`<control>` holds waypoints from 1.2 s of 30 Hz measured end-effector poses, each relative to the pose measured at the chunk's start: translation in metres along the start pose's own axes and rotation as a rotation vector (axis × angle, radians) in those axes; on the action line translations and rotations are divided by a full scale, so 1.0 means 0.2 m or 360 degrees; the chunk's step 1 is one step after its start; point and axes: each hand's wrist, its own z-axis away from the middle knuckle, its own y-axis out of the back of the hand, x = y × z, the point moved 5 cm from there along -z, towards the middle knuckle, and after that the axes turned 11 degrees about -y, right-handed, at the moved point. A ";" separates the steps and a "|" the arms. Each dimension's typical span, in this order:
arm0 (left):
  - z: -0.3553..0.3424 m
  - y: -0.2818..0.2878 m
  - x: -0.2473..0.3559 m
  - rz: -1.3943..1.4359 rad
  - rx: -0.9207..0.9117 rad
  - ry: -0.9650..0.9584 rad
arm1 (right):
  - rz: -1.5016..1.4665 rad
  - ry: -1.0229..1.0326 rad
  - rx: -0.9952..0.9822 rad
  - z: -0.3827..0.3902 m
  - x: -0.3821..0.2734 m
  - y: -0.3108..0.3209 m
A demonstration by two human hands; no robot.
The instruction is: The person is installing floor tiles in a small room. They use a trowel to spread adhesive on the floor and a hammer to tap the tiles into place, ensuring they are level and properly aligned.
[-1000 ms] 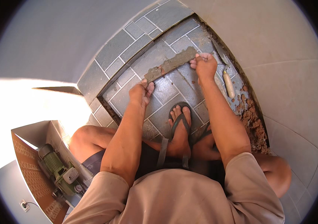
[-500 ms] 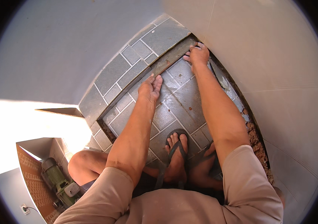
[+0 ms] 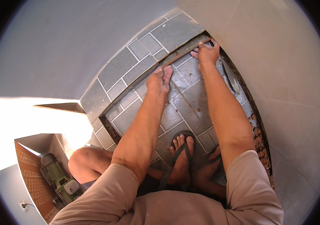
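A long, narrow grey strip of tile or stone (image 3: pixel 185 51) with a brownish lower edge lies along the face of the low step. My left hand (image 3: pixel 160 79) grips its left end, thumb on top and fingers close together at the near edge. Near the wall, my right hand (image 3: pixel 208 54) pinches the right end between thumb and fingers. Its fingertips partly cover that end. Behind the strip is the raised step of grey tiles (image 3: pixel 178 32) with pale joints. Below my arms lies the sunken tiled floor (image 3: pixel 193 101), wet-looking and dotted with small crumbs.
Broken edging and reddish rubble (image 3: pixel 259 144) fill a gap beside the beige tiled wall (image 3: pixel 291 78) on the right. My sandalled foot (image 3: pixel 182 157) rests on the sunken floor. At lower left a green motor-driven machine (image 3: pixel 60 174) stands near a brown patterned panel (image 3: pixel 34 176).
The view has shifted, so the scene sits further right. Both hands and the strip have moved slightly toward the step's face, the left hand most.
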 end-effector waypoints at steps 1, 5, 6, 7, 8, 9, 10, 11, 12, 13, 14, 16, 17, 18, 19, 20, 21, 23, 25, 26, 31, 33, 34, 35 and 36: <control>-0.01 0.00 0.00 0.0011 -0.0059 -0.0017 | -0.0018 -0.0007 -0.0004 0.00 0.00 -0.01; 0.00 0.02 -0.03 0.0006 -0.0004 -0.0119 | -0.0057 0.0011 -0.0018 -0.01 0.00 -0.04; 0.01 0.02 -0.03 -0.0036 -0.0016 -0.0145 | -0.0063 0.0023 -0.0044 -0.02 0.00 -0.05; 0.01 0.02 -0.04 -0.0079 -0.0027 -0.0171 | -0.0069 0.0033 -0.0069 -0.02 0.01 -0.05; 0.01 0.01 -0.04 -0.0086 -0.0010 -0.0204 | -0.0059 0.0053 -0.0115 -0.03 0.02 -0.05; 0.01 0.01 -0.04 -0.0093 0.0007 -0.0236 | -0.0050 0.0074 -0.0160 -0.03 0.03 -0.06; 0.01 0.01 -0.05 -0.0104 0.0026 -0.0269 | -0.0041 0.0089 -0.0206 -0.02 0.04 -0.06; 0.01 0.01 -0.05 -0.0096 0.0033 -0.0280 | 0.0005 0.0115 -0.0205 -0.02 0.04 -0.07; 0.00 0.01 -0.05 -0.0087 0.0039 -0.0291 | 0.0051 0.0140 -0.0204 -0.02 0.04 -0.07; 0.00 0.01 -0.06 -0.0080 0.0041 -0.0299 | 0.0098 0.0168 -0.0197 -0.03 0.05 -0.06; -0.01 0.01 -0.07 -0.0069 0.0032 -0.0310 | 0.0131 0.0193 -0.0189 -0.03 0.05 -0.06; -0.01 0.00 -0.07 -0.0048 0.0016 -0.0334 | 0.0199 0.0241 -0.0173 -0.05 0.06 -0.07; -0.01 0.00 -0.07 -0.0053 0.0033 -0.0327 | 0.0212 0.0247 -0.0173 -0.06 0.06 -0.07; -0.01 0.00 -0.07 -0.0057 0.0049 -0.0320 | 0.0225 0.0254 -0.0173 -0.07 0.06 -0.07; -0.01 0.00 -0.07 -0.0062 0.0068 -0.0313 | 0.0238 0.0258 -0.0174 -0.06 0.06 -0.07; -0.01 0.00 -0.07 -0.0071 0.0067 -0.0306 | 0.0245 0.0250 -0.0184 -0.06 0.07 -0.07; -0.01 0.01 -0.07 -0.0080 0.0065 -0.0298 | 0.0253 0.0242 -0.0194 -0.05 0.07 -0.08; -0.01 0.02 -0.06 -0.0088 0.0071 -0.0292 | 0.0279 0.0226 -0.0213 -0.04 0.07 -0.09; -0.01 0.01 -0.07 -0.0088 0.0072 -0.0284 | 0.0318 0.0216 -0.0213 -0.04 0.06 -0.08; -0.01 -0.01 -0.07 -0.0092 0.0048 -0.0303 | 0.0302 0.0221 -0.0232 -0.06 0.05 -0.06; -0.02 0.00 -0.07 -0.0191 0.0004 -0.0341 | 0.0417 0.0228 0.0007 0.11 0.02 0.11; -0.01 0.02 -0.04 -0.0416 -0.0147 -0.0332 | 0.0819 0.0455 0.0200 0.23 0.06 0.34; -0.01 0.02 -0.01 -0.0521 -0.0222 -0.0340 | 0.0954 0.0635 0.0437 0.37 0.05 0.46; 0.01 0.01 0.02 -0.0814 -0.0289 -0.0396 | 0.1095 0.0810 0.0684 0.52 0.04 0.59; 0.04 -0.04 0.08 -0.1175 -0.0390 -0.0631 | 0.1283 0.0903 0.0858 0.65 0.04 0.71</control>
